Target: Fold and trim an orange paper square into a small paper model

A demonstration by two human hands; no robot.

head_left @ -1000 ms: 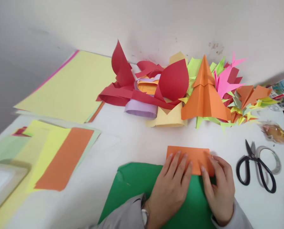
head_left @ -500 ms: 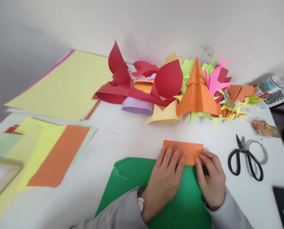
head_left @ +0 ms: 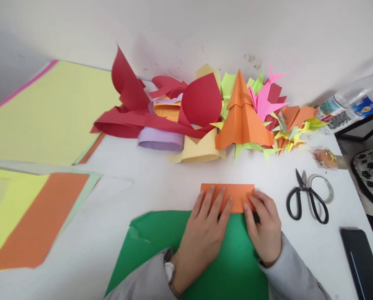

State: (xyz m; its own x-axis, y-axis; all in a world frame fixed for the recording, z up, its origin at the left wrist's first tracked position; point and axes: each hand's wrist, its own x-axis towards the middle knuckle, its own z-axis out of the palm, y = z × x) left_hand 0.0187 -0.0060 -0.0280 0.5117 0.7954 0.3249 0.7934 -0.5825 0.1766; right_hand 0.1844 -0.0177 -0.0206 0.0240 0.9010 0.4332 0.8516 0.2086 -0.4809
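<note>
An orange paper rectangle (head_left: 236,196), apparently folded, lies at the far edge of a large green sheet (head_left: 227,266). Across its left part rests my left hand (head_left: 205,225), palm down, with the fingers stretched out and slightly apart. My right hand (head_left: 264,227) holds the paper's right end, thumb near the lower edge and bent fingers on top. The fingertips cover part of the orange surface, and its underside is hidden.
Black-handled scissors (head_left: 307,196) lie by a tape roll (head_left: 332,187), with a black phone (head_left: 363,262) nearer me. Behind stand red paper shapes (head_left: 202,100) and an orange paper plane (head_left: 244,121). Bottles (head_left: 346,104) lie at the right; coloured sheets (head_left: 49,221) are left.
The view has turned to the right, so everything appears farther left. Both hands stay on the orange paper in nearly the same pose.
</note>
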